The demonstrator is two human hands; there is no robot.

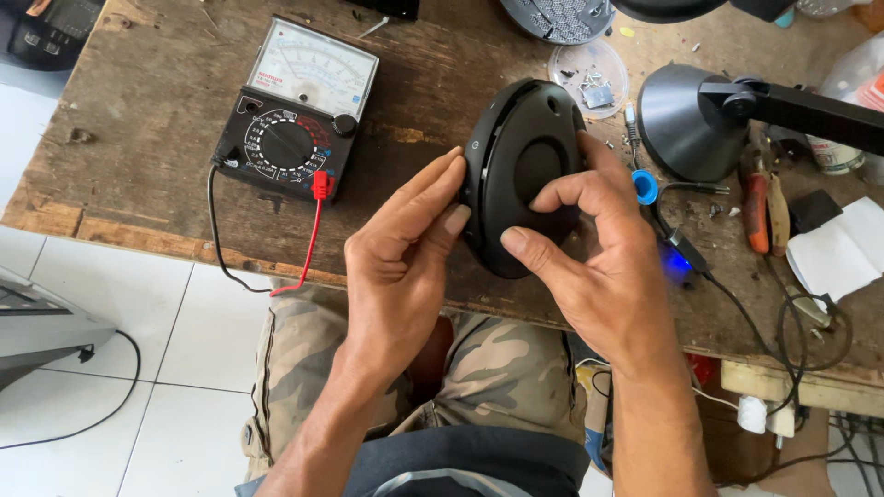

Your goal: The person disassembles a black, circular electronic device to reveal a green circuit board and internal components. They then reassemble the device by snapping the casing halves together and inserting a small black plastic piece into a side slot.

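Observation:
A black oval device (pixel 525 161) with a round recess in its face is held upright on edge over the front of a worn wooden workbench (pixel 166 110). My left hand (pixel 405 248) presses against its left rim, thumb on the edge. My right hand (pixel 589 248) wraps its right side, with the thumb and a bent finger on the dark face. Both hands grip the same device.
An analog multimeter (pixel 299 106) with red and black leads lies at left. A clear lid with screws (pixel 589 78), a dark desk lamp (pixel 700 115), a red-handled tool (pixel 757 207), a lit blue cable plug (pixel 680 260) and white paper (pixel 843 248) sit at right. White floor tiles lie below.

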